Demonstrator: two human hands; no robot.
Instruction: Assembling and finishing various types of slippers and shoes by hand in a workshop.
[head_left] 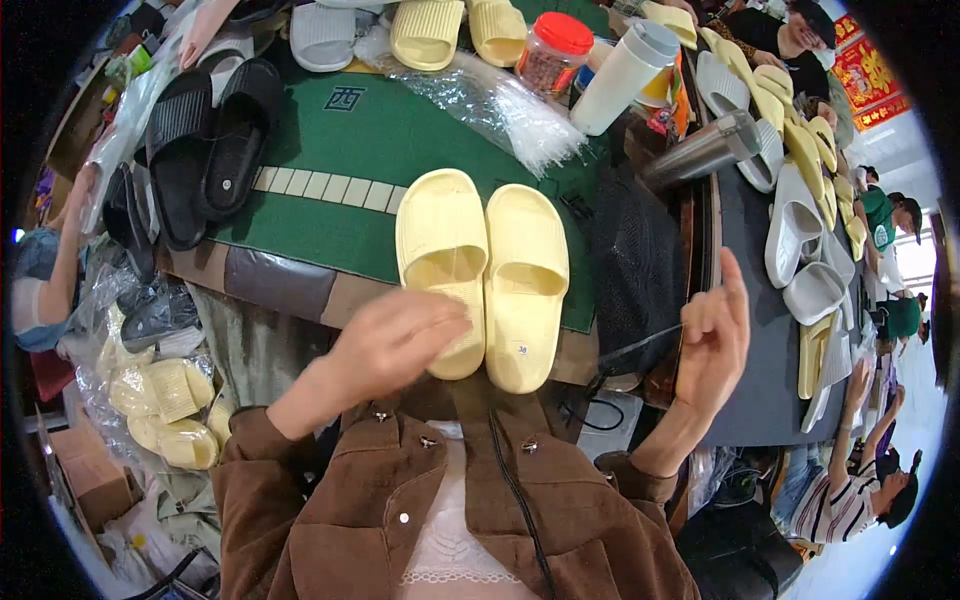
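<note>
Two pale yellow slides stand side by side, toes away from me: the left slide (440,225) and the right slide (527,240). A small white label (522,349) sits on the right slide's heel. My left hand (395,335) is over the left slide's heel, fingers pressed together and slightly blurred; whatever they pinch is hidden. Off to the right, my right hand (715,345) is raised with its index finger stretched up and the other fingers curled. From those curled fingers a thin greyish strip (645,344) runs down to the left.
Black slides (180,150) lie at the left of the green mat (330,120). Clear plastic bags (480,100), a red-lidded jar (555,55), a white bottle (625,80) and a steel tumbler (705,150) stand farther back. More slides (790,225) cover the right table, where other people work.
</note>
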